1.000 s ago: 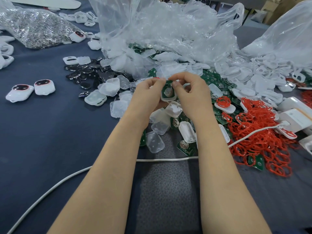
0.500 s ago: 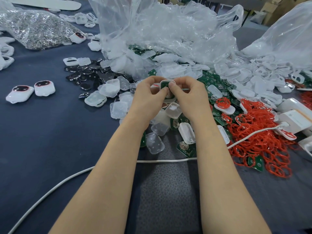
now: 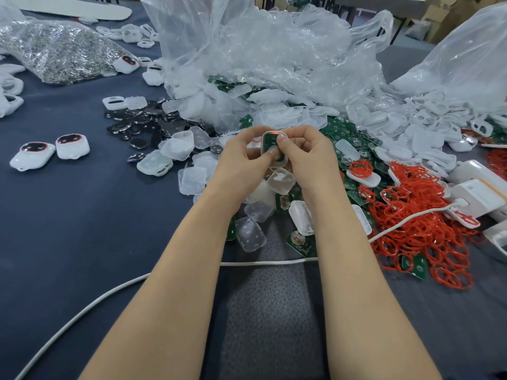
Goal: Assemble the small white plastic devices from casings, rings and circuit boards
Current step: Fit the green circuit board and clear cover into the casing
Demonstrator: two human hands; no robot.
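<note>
My left hand [image 3: 244, 157] and my right hand [image 3: 307, 154] together grip a small white casing [image 3: 270, 142] with a green circuit board set in it and a red ring showing at its top edge. Both thumbs press on the board's face. The piece is held above a heap of translucent white casings [image 3: 192, 176]. Green circuit boards [image 3: 348, 135] lie scattered to the right of my hands, beside a pile of red rings [image 3: 422, 229].
Two finished white devices [image 3: 49, 150] lie at the left on the dark cloth. Black discs [image 3: 137, 124] sit behind the casings. Big clear plastic bags [image 3: 260, 50] fill the back. A white cable [image 3: 260, 262] crosses under my forearms. White boxes [image 3: 477, 193] stand at right.
My hands have shifted slightly with the casing, and both thumbs now press down on the board where the fingertips earlier held it from above.
</note>
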